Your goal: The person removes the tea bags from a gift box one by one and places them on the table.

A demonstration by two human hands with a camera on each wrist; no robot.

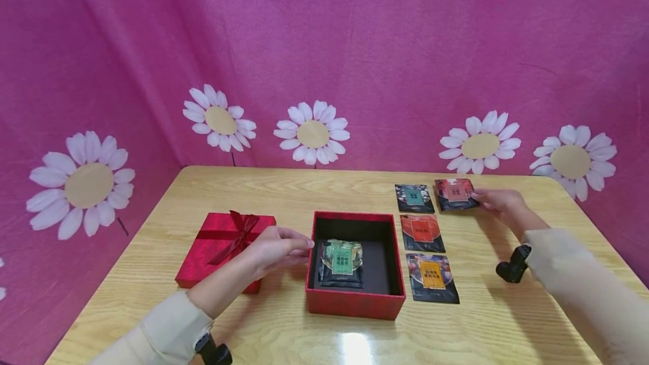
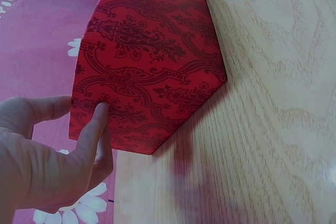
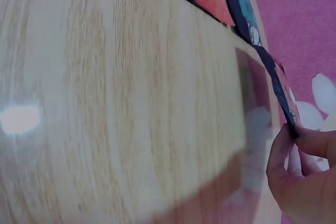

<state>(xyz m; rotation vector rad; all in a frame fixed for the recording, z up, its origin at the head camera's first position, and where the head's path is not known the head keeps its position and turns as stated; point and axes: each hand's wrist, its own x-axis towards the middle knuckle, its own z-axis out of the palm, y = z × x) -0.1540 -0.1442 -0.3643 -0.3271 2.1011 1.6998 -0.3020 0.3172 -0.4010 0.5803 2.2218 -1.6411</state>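
A red patterned open box with a dark inside stands on the table. At its left wall, my left hand holds the rim, one finger at the top edge and another digit against the outer side. Inside the box, on the left, lies a packet with a green label. My right hand pinches the right edge of a packet with a red label, which the right wrist view shows tilted, its held edge raised from the table.
A red lid with a ribbon bow lies left of the box. To the box's right, in a column, lie packets with a teal label, an orange-red label and a yellow label. Behind the wooden table hangs a pink flowered cloth.
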